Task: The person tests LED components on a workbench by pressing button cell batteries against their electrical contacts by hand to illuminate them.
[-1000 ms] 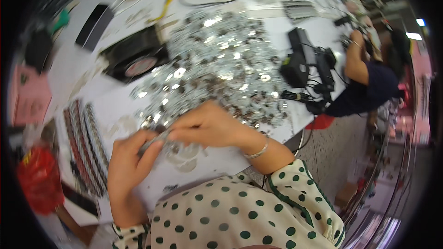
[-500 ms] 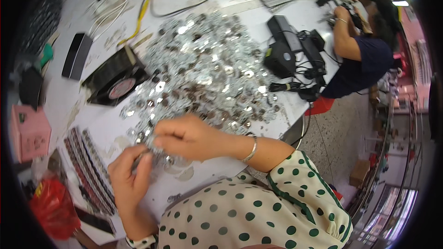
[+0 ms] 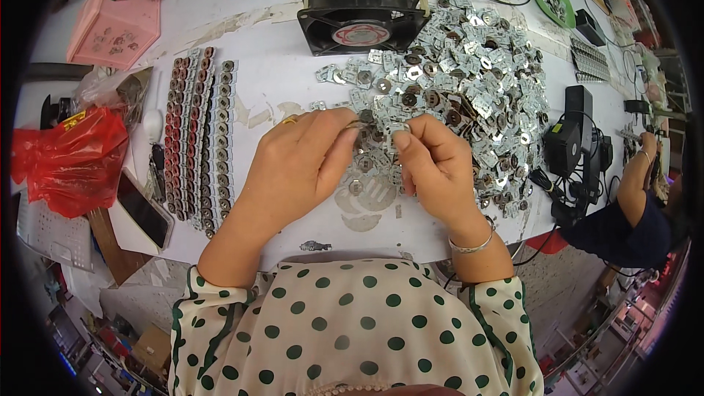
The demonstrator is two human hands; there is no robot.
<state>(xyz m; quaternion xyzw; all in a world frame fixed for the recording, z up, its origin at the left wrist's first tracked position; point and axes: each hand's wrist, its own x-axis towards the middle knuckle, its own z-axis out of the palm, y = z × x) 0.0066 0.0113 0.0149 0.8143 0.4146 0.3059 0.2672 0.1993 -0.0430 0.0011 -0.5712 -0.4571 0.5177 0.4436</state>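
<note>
Both my hands are over the near left edge of a wide heap of small silvery metal parts. In my right hand a small metal plate is pinched between thumb and forefinger. My left hand, with a ring on one finger, is closed at the fingertips around a small dark-edged metal part. The two hands face each other a short gap apart. More loose parts lie beneath the fingertips, partly hidden by them.
Left of my hands lie several long rows of lined-up metal parts. A black fan stands beyond. A red bag, a phone and a pink box sit leftward. Right are black devices and a co-worker's arm.
The view has swung left, so the fan and heap appear further right and more upright. My hands have come from touching to slightly apart, and a metal plate now shows in the right fingertips.
</note>
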